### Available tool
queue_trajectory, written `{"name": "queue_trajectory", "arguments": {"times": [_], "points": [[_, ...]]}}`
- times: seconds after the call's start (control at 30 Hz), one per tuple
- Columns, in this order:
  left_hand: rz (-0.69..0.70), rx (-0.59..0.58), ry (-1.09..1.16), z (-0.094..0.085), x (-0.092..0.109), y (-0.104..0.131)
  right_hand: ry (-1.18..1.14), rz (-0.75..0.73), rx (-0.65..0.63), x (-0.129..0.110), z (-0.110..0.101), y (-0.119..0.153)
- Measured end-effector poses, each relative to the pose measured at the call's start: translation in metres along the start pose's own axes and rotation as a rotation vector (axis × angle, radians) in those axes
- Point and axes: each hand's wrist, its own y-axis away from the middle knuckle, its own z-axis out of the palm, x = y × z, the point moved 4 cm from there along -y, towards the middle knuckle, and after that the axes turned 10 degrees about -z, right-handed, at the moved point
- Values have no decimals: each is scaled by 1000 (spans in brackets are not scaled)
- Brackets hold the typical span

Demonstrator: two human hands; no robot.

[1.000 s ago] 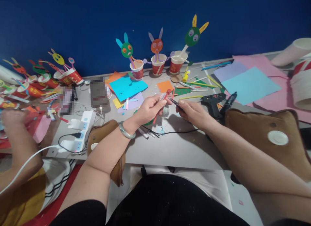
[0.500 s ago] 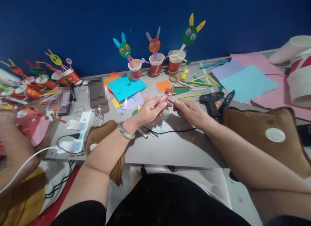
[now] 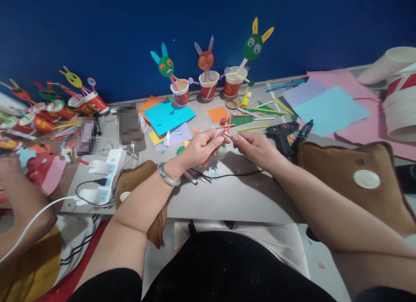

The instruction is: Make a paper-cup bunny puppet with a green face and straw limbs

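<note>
Thin red-and-white strips [image 3: 219,133] are pinched in my left hand [image 3: 202,148] at twelve o'clock; my right hand [image 3: 255,148] grips a slim dark tool [image 3: 229,136] near them. Beyond, three red-and-white paper cups [image 3: 208,90] bear assembled paper-headed figures [image 3: 206,59]; the strips I hold look unattached.

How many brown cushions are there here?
2. One cushion lies partly behind the left forearm; the other cushion sits right of the glue gun, partly behind the right forearm. More may be hidden.
</note>
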Motion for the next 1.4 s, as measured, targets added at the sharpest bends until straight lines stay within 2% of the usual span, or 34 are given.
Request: {"name": "queue_trajectory", "arguments": {"times": [0.27,0.47,0.63,0.8,0.87,0.97,1.17,1.23,1.33,1.4], "points": [[-37,-19,-8,-1,2,0,23,-24,6,1,-2,0],[4,-43,-11,-2,5,0,24,-25,25,3,-3,0],[-13,-68,-44,-1,7,2,22,35,126,6,-9,0],[-4,-30,-27,-8,5,1,30,108,122,10,-13,-1],[9,7,-10,-12,4,0,65,135,63,11,-16,-2],[8,82,31,-19,4,-1,159,170,-119,12,-23,-2],[-133,231,84,-26,5,-2,363,173,-452,10,-32,1],[-155,238,83,-25,6,-2,529,185,-513,12,-33,1],[-174,238,74,-23,8,-2,814,246,-534,16,-35,0],[-175,232,69,-22,9,-2,903,279,-549,14,-35,-1]]}}
